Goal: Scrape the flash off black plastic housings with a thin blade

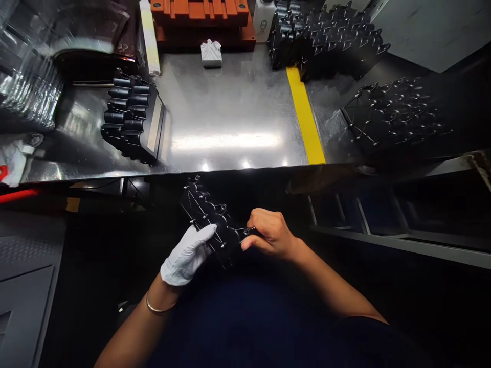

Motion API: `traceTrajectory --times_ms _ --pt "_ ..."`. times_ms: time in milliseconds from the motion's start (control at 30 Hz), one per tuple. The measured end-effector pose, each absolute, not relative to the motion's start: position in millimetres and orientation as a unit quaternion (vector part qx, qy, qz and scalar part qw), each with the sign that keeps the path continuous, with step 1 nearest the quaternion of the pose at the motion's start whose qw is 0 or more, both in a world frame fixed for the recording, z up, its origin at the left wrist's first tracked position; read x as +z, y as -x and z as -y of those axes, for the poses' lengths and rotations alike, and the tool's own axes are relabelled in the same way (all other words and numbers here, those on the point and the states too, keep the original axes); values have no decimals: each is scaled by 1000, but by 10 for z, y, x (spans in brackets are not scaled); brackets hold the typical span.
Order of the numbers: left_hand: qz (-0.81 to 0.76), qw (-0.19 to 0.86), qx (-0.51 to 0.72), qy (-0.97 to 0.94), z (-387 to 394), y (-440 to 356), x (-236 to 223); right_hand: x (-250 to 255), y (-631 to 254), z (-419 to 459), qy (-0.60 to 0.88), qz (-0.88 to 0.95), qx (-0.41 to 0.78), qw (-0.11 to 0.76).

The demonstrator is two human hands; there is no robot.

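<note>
Black moulded lattice part [205,220], studded with small metal clips, held in both hands just above the person's lap, below the near edge of the table. Left hand [187,255], in a white fabric glove, closed around the part's lower side, fingers laid across it; thin metal bracelet [161,306] on that wrist. Right hand [270,235], bare, pinches the part's end between thumb and fingers, next to a metal clip [245,231]. Whether that clip itself is gripped: cannot tell.

Beyond the near edge, polished steel table [230,107] carries a stack of similar black parts [132,117] on the left. Yellow tape stripe [305,115] runs away from the edge, right of centre. Further black parts are heaped right of the stripe [391,115] and at the far end [326,41]. Far side: folded white cloth [211,53] lying just in front of an orange block [201,25], white plastic bottle [264,20] beside it. Clear plastic sheeting [26,76] at upper left.
</note>
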State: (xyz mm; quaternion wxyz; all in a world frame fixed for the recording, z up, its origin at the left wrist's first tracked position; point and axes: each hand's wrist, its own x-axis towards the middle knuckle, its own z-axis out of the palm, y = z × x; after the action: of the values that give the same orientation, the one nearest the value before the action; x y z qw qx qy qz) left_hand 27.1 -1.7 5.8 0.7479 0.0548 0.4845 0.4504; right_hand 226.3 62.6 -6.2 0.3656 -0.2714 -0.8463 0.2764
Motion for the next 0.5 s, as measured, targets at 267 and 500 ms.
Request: traceTrajectory --times_ms 267,500 --pt "-493 747 439 -82 28 -273 38 -48 -2310 -619 265 852 286 349" --pt "-476 757 434 -110 27 -280 43 -20 -2355 -612 224 861 313 334"
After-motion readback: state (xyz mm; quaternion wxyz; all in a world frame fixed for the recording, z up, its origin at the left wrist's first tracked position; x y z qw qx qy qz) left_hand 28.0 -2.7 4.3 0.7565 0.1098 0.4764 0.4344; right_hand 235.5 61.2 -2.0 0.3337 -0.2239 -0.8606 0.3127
